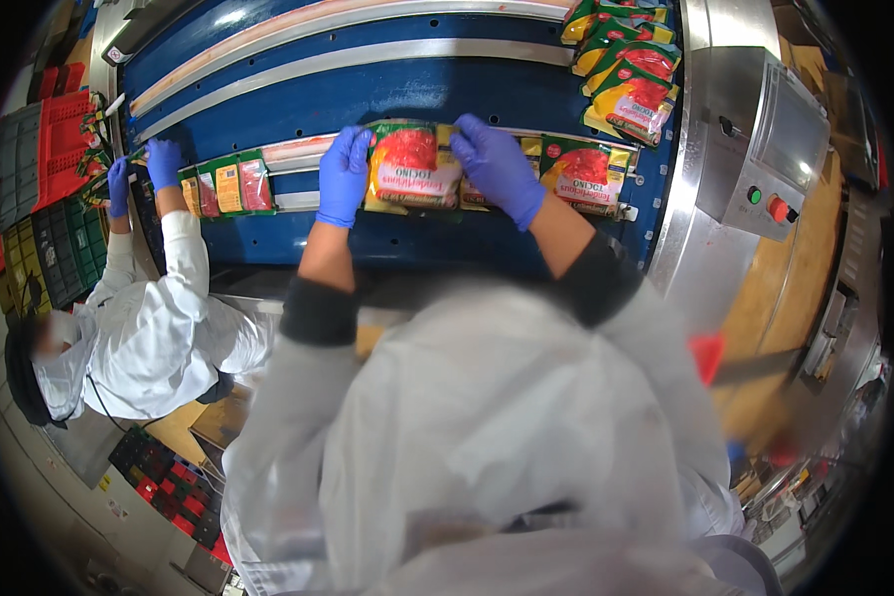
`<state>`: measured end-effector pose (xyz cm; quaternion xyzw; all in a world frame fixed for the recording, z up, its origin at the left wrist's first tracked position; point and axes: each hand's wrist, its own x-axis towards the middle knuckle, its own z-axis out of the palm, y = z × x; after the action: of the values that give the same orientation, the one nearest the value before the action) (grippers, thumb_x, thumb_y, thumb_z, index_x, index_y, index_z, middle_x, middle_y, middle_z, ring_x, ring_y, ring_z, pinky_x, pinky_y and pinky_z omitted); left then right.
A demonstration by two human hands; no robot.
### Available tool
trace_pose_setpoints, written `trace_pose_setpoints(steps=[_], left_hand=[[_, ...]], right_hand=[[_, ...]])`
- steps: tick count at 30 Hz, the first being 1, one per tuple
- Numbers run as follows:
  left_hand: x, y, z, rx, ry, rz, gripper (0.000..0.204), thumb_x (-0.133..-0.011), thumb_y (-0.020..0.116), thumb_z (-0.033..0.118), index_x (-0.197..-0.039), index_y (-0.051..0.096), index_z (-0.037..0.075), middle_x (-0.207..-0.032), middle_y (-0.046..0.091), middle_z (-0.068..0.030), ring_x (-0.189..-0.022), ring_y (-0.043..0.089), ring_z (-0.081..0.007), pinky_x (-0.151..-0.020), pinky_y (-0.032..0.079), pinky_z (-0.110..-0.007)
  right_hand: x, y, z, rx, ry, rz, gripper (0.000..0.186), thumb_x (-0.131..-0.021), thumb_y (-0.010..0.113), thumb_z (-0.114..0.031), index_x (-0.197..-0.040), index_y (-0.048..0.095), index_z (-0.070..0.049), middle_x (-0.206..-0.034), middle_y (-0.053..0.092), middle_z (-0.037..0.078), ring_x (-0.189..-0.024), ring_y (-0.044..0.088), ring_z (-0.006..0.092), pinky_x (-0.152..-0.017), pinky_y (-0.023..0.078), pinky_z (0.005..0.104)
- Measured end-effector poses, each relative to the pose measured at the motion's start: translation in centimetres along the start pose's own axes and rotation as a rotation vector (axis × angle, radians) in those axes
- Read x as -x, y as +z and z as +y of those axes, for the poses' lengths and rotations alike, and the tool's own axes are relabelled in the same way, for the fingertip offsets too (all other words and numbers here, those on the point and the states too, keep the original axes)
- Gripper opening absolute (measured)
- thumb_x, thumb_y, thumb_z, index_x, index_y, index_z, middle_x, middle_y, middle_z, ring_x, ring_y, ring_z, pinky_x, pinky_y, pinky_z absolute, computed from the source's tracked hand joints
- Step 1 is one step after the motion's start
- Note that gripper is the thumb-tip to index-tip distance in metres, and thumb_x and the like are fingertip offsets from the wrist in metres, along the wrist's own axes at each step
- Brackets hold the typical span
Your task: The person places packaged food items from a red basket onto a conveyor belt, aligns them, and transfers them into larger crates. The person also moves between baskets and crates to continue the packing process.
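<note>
A flat plastic food packet [407,171], green, yellow and red with a picture of red meat, is held between my two blue-gloved hands over the blue conveyor belt [258,238]. My left hand [342,179] is closed on its left edge. My right hand [497,169] grips its upper right corner, thumb and fingers pinched together. Just right of that hand, another packet [586,181] of the same kind lies against the metal rail. Part of a further packet shows behind my right fingers, mostly hidden. Further left, several packets [230,189] lie with their backs up.
Several overlapping packets [634,89] lie at the far right of the belt. Curved metal rails [368,57] run along it. A steel control box [765,204] with green and red buttons stands right. At left, a gloved co-worker [159,328] handles packets near red crates [68,149].
</note>
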<state>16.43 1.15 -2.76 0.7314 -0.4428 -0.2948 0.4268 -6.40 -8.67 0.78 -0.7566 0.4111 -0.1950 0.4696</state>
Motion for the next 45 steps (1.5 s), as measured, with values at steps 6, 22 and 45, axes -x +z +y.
trace_pose_setpoints(steps=[6,22,45], left_hand=[[1.6,-0.1,-1.6,-0.503,0.088,0.208,0.018,-0.085,0.067,0.021,-0.094,0.066,0.006,-0.089,0.063,-0.0118,-0.078,0.061,-0.0266,-0.069,0.049,-0.033],[-0.7,3.8,2.0,-0.598,0.367,-0.135,0.084,-0.083,0.063,0.04,-0.15,0.019,0.014,-0.154,0.013,-0.0208,-0.139,0.009,-0.0498,-0.108,0.001,-0.063],[-6.7,8.3,4.8,0.417,0.068,-0.236,0.031,-0.082,0.073,0.011,-0.111,0.067,0.005,-0.096,0.069,-0.0028,-0.077,0.059,-0.0073,-0.073,0.05,-0.024]], right_hand=[[-0.9,4.3,1.2,0.498,0.016,-0.096,0.02,-0.092,0.05,-0.027,-0.099,0.056,-0.01,-0.078,0.066,0.013,-0.071,0.065,0.0351,-0.061,0.051,0.0466],[-2.0,-17.4,5.3,0.729,0.391,0.463,0.053,-0.083,0.06,-0.054,-0.117,0.05,-0.015,-0.092,0.07,0.01,-0.085,0.067,0.0335,-0.071,0.051,0.0448],[-3.8,-6.8,6.4,-0.171,-0.13,0.347,0.017,-0.092,0.058,-0.013,-0.106,0.066,-0.006,-0.095,0.067,0.011,-0.087,0.064,0.0189,-0.076,0.049,0.0292]])
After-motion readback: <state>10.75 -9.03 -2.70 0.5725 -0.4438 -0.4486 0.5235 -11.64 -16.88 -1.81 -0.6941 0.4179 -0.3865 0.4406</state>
